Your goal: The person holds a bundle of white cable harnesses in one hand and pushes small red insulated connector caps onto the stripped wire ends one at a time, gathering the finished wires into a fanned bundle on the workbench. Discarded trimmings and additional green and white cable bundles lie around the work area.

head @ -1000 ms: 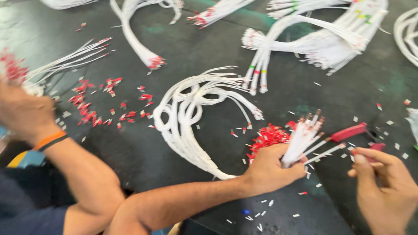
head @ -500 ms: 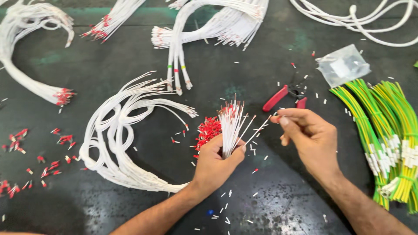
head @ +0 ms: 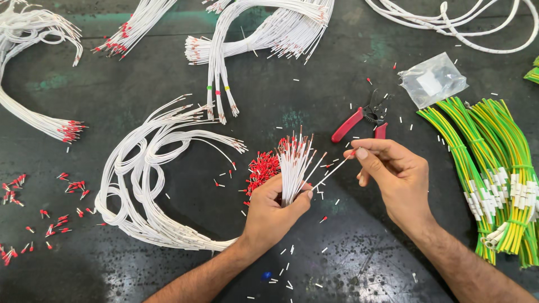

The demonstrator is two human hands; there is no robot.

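Observation:
My left hand (head: 273, 212) grips a bundle of thin white wires (head: 294, 166), their stripped ends fanned upward. The wires loop away to the left in a long white coil (head: 147, 185). My right hand (head: 391, 175) pinches the tip of one single wire (head: 331, 171) that sticks out of the bundle to the right, with a small red ferrule at its end. A pile of red ferrules (head: 262, 169) lies on the dark table just left of the bundle.
Red-handled wire cutters (head: 363, 119) lie above my right hand. Green-and-yellow wire bundles (head: 491, 168) fill the right side, a small clear plastic bag (head: 432, 80) above them. More white wire bundles (head: 252, 33) lie at the top and left. Loose red ferrules (head: 53, 216) are scattered at left.
The view has swung to the right and steadied; a person's arm at the left is out of view. My right hand has closed on one wire's tip beside the held bundle.

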